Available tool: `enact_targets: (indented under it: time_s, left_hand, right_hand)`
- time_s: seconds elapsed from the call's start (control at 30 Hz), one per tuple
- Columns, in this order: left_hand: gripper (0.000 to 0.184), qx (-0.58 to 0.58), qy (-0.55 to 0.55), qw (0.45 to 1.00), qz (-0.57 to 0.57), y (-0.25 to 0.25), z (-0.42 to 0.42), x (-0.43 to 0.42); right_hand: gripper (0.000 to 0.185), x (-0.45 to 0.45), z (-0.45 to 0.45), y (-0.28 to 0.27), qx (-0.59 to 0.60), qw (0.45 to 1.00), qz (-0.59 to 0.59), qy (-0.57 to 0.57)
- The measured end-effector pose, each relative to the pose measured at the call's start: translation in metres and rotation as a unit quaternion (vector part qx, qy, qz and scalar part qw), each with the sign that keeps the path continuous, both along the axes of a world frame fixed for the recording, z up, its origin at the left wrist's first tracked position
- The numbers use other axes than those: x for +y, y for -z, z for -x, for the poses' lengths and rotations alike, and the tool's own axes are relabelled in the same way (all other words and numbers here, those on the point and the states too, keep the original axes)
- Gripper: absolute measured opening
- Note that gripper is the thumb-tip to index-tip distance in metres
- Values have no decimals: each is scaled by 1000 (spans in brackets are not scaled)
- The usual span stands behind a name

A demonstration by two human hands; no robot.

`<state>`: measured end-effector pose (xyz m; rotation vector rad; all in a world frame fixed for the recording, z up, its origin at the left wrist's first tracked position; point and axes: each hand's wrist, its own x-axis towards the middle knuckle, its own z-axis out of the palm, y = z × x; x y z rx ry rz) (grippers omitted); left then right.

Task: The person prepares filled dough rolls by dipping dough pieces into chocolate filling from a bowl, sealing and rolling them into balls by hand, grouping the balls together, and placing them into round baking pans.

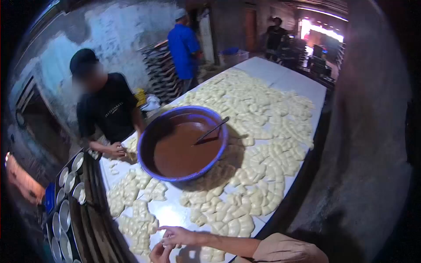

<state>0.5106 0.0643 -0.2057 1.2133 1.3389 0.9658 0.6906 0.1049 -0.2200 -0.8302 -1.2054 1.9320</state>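
My right hand (177, 236) reaches in from the right at the bottom of the view, above the white table (169, 213). Its index finger points toward a cluster of pale dough pieces (139, 225), while thumb and other fingers are drawn together. Just below, my left hand (160, 253) is partly cut off by the lower edge, its fingers closed close to the right hand's fingertips. Whatever lies between the fingers is too small to make out. Beyond them stands a large blue basin (184, 177) of brown filling (182, 151), with a dark-handled utensil (212, 130) leaning in it.
Many dough pieces (250, 103) cover the table's far and right parts. A co-worker in black (109, 107) handles dough at the left edge. Round tins (65, 215) stand on a rack at lower left. Farther back are a person in blue (182, 50) and stacked trays (163, 72).
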Motion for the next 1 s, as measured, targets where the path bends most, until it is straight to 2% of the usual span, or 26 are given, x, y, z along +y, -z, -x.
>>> enact_targets:
  time_s: [0.13,0.17,0.2,0.23,0.3,0.33,0.37,0.4,0.47,0.57,0.67,0.73,0.77,0.83,0.9,0.97,1.0]
  left_hand:
    - [31,17,-41,999,-29,-2,-10,2]
    - [31,14,-49,998,-41,5,-10,2]
    - [41,15,-21,998,-55,10,-6,8]
    - [48,-2,-44,998,-49,16,-6,9]
    - [62,-38,-86,995,-39,18,-14,13]
    - [79,-9,-51,998,-44,12,-16,15]
    - [82,-80,-60,994,-48,7,-23,11]
    - [84,-71,-82,993,-56,-6,-35,11]
    - [88,-66,-100,992,-51,-7,-37,15]
    - [90,74,-71,993,-63,5,-32,25]
    - [90,-8,-75,996,-45,7,-31,26]
    - [90,-50,-71,995,-55,3,-38,25]
    - [89,-18,-59,997,-45,3,-36,25]
    - [88,44,-36,998,-25,3,-32,27]
    - [85,30,-44,998,-43,7,-33,30]
    - [86,-6,-82,996,-43,14,-39,33]
    - [69,21,-111,988,-104,16,-45,32]
  right_hand:
    - [44,5,-3,19,-104,993,-57,-14]
    - [42,6,-5,26,-127,984,-124,17]
    - [42,5,-8,27,-148,970,-189,48]
    - [41,4,-11,28,-168,949,-254,79]
    - [37,2,-19,21,-183,945,-256,92]
    - [36,1,-21,14,-207,937,-266,98]
    - [35,1,-23,11,-230,928,-275,104]
    - [34,0,-21,12,-249,920,-268,144]
    - [35,-2,-22,12,-245,930,-232,148]
    - [36,-2,-26,7,-223,940,-209,148]
    - [38,-2,-29,6,-181,956,-177,149]
    - [39,-2,-38,-3,-159,974,-132,94]
    - [39,-2,-40,-5,-147,981,-109,67]
    - [34,3,-35,22,-158,958,-212,107]
    - [28,4,-34,29,-146,933,-291,155]
    - [22,5,-32,35,-140,935,-254,202]
    - [22,4,-33,30,-154,944,-223,189]
